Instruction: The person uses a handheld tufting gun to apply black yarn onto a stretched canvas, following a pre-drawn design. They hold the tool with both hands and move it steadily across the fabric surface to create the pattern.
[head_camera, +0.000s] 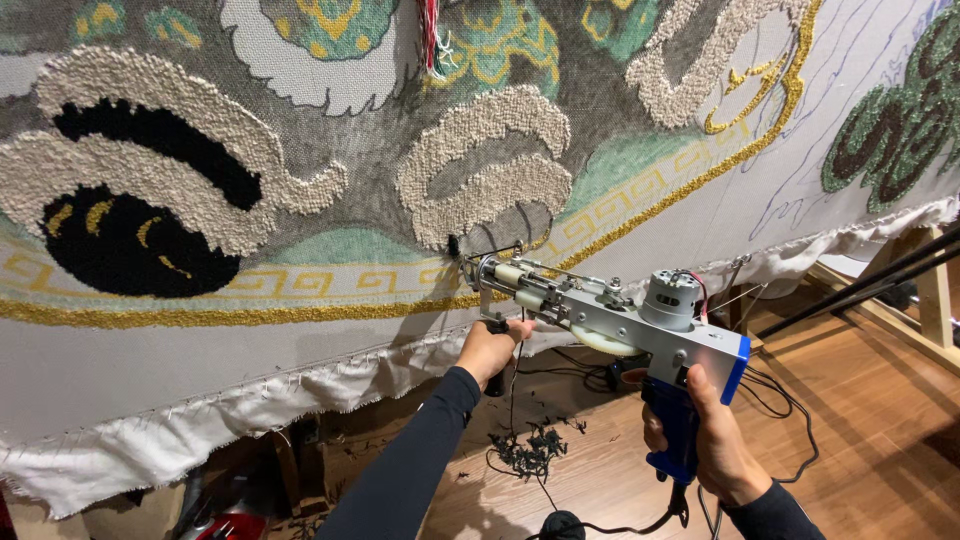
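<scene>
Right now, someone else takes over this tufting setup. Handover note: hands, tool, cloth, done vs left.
Left hand: closed on the black front handle of the tufting gun.
Right hand: gripping the gun's blue pistol grip.
Gun needle end sits against the stretched backing cloth, at the edge of a cream looped patch, just above the gold border line.
Done: black, cream, green and gold areas are tufted.
Left: grey middle areas and the drawn outlines at upper right show bare cloth.
Floor: dark yarn scraps and cables underfoot.

Stretched rug cloth blocks ahead; open room below, cables crossing the floor.
</scene>
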